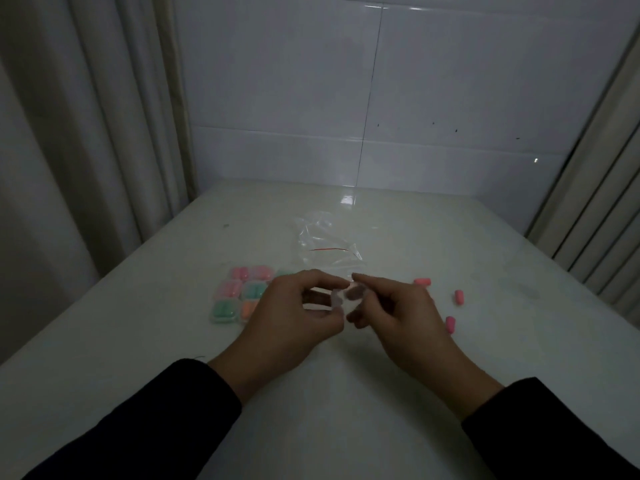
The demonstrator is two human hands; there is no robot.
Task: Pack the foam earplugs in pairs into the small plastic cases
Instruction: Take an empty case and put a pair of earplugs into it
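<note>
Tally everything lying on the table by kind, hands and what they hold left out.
Filled small plastic cases, grouped at left, partly hidden by the left hand: at least 6
Loose pink earplugs, right of the right hand: 3
Clear plastic bag: 1
Total: at least 10

Bare hands [346, 313], long black sleeves [166, 420].

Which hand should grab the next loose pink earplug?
Probably the right hand. The three loose pink earplugs lie on the table just beyond it, while the left hand sits by the filled cases. Both hands hold the clear case.
</note>
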